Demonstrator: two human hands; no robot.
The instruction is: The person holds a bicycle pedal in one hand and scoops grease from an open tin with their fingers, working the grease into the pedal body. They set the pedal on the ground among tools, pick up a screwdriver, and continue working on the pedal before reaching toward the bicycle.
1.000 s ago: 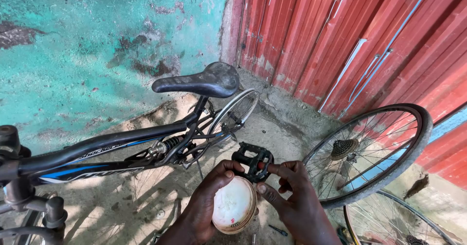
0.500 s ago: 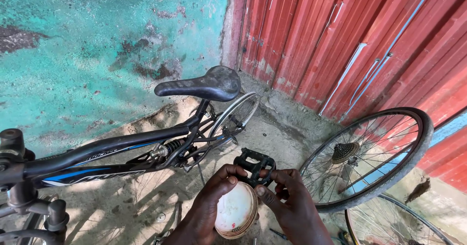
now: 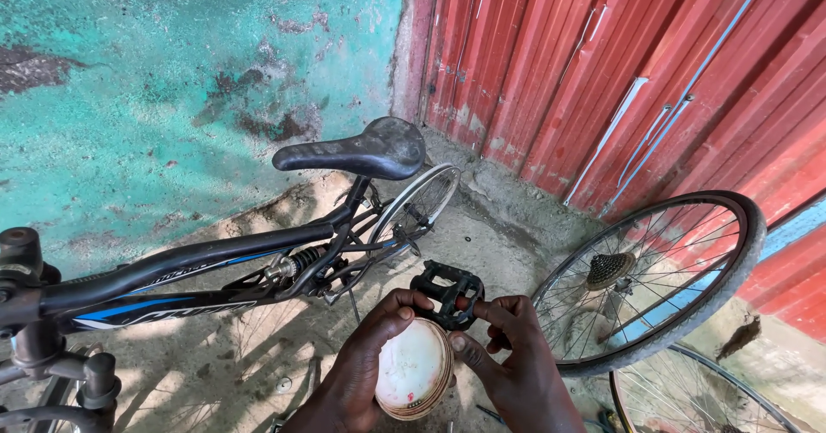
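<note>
My left hand (image 3: 361,373) holds a round white tub with a tan rim (image 3: 413,370), tilted so its face shows. My right hand (image 3: 509,360) touches the tub's right edge with the thumb, while its fingers pinch a black bicycle pedal (image 3: 447,294) just above the tub. Both hands are low in the middle of the view, in front of a black bicycle (image 3: 215,270) with a black saddle (image 3: 361,151).
A loose rear wheel with a sprocket cluster (image 3: 654,282) leans against the red corrugated wall (image 3: 619,80) on the right; another wheel (image 3: 697,399) lies below it. A worn turquoise wall (image 3: 172,80) stands behind the bicycle. The ground is dusty concrete.
Both hands, with the tub and pedal, sit slightly higher in the view than before. My grip looks the same.
</note>
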